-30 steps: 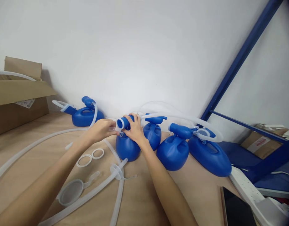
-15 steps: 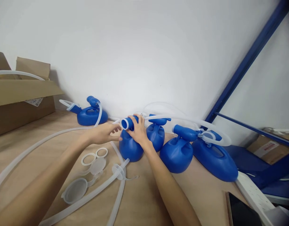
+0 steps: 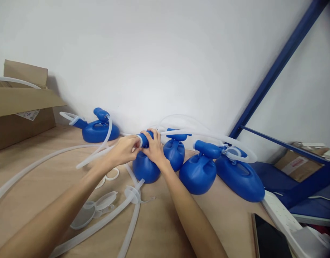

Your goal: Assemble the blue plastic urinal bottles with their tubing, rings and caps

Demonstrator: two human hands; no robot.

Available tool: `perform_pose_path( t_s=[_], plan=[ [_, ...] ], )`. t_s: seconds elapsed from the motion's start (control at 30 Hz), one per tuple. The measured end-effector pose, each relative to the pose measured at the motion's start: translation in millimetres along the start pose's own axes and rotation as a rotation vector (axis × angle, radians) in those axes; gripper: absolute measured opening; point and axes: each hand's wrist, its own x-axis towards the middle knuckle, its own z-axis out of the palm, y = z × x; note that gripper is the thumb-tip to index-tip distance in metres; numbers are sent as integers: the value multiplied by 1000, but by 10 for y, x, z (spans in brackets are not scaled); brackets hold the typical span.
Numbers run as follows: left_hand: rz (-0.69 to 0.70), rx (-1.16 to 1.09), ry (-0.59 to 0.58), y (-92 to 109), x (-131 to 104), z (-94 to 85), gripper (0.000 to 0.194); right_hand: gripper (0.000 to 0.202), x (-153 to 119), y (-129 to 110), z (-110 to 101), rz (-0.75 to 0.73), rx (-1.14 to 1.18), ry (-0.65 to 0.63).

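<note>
My right hand is wrapped over a short blue tube with a white ring round its mouth. Closed fingers of my left hand pinch the white ring at that mouth. Right under both hands stands a blue plastic urinal bottle; whether the tube is part of it is hidden. In front of it, a clear hose runs through a translucent cap. Past my left wrist lie a loose white ring and translucent flip caps, partly covered by my forearm.
More blue bottles with hoses stand to the right and one at the back left. An open cardboard box sits at the left. A phone, a white power strip and a blue metal frame are at the right.
My left hand has moved right and closed on the white ring at the tube's mouth. The flip caps have shifted. The whole view has slid slightly left.
</note>
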Motion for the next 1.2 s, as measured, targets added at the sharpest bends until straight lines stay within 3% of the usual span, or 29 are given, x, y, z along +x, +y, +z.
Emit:
perform_pose_path(
  t_s=[0.3,0.4,0.47,0.6,0.77,0.83,0.93,1.03,1.1,1.2],
  plan=[
    [-171,68,-317,8,-91,-483,17,67,-20,-26,-9,-33,-15,29],
    [-282,-13,-570,-97,-190,-497,10,73,-14,1,-6,-49,17,60],
    [-355,-15,-641,-179,-240,-448,7,76,-6,20,-2,-52,22,71],
    [-322,43,-520,-241,-230,-364,25,78,-5,38,-5,-46,11,78],
    [-383,50,-223,-132,-122,-396,101,77,-3,-11,-68,-72,69,110],
    [-398,34,-115,-109,-88,-388,115,73,16,-61,-117,-100,133,45],
    [-324,-7,-49,-142,-48,-309,92,65,68,-121,-192,-143,266,-79],
    [-294,0,3,-224,-24,-201,66,60,127,-62,-251,-84,351,43],
    [-303,16,35,-274,-16,-167,59,53,152,64,-279,8,348,153],
    [-293,23,78,-308,-9,-204,54,43,148,297,-286,125,300,119]
  ],
)
